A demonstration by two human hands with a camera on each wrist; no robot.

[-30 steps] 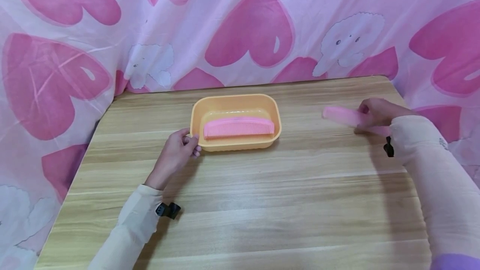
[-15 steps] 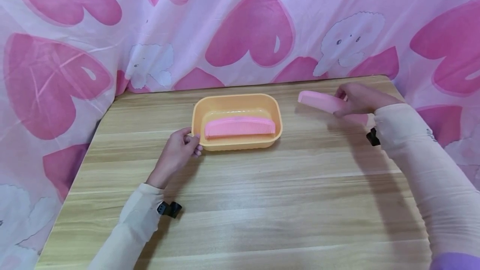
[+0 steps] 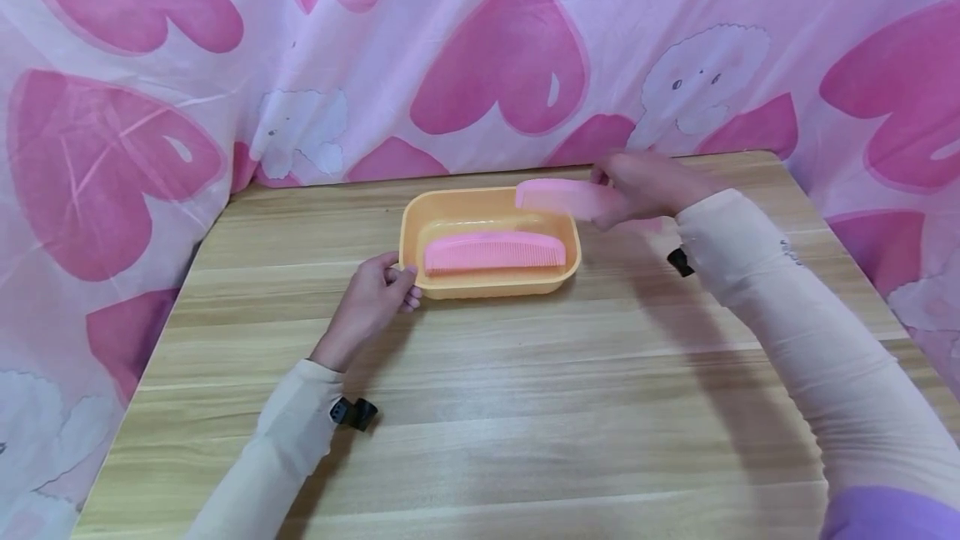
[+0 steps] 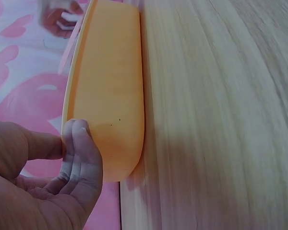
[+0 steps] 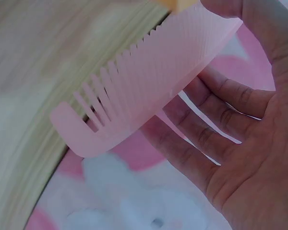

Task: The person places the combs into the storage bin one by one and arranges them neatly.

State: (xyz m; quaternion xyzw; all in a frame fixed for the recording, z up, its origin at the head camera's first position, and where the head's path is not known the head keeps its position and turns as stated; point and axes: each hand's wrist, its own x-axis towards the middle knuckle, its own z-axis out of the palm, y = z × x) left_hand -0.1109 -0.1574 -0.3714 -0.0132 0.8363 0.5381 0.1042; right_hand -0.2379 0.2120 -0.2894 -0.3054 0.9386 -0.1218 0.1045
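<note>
An orange-yellow plastic box (image 3: 487,288) with rounded corners stands near the back of the table. In it lies a pink comb (image 3: 495,252), its teeth facing me. My left hand (image 3: 375,298) pinches the rim at the box's near left corner, thumb against fingers, as the left wrist view also shows on the box wall (image 4: 108,81). A second pink comb (image 3: 558,197) is held in my right hand (image 3: 648,183), one end over the box's far right corner. The right wrist view shows this comb (image 5: 149,81) between thumb and fingers, coarse teeth at one end.
The wood-grain table (image 3: 480,407) ends at the back against a pink curtain (image 3: 495,57) printed with hearts. Small black cameras sit on the left wrist (image 3: 354,413) and right wrist (image 3: 680,262).
My right hand has carried its comb leftward across the table to the box. My left hand, still gripping the rim, has shifted slightly right together with the box and the comb inside.
</note>
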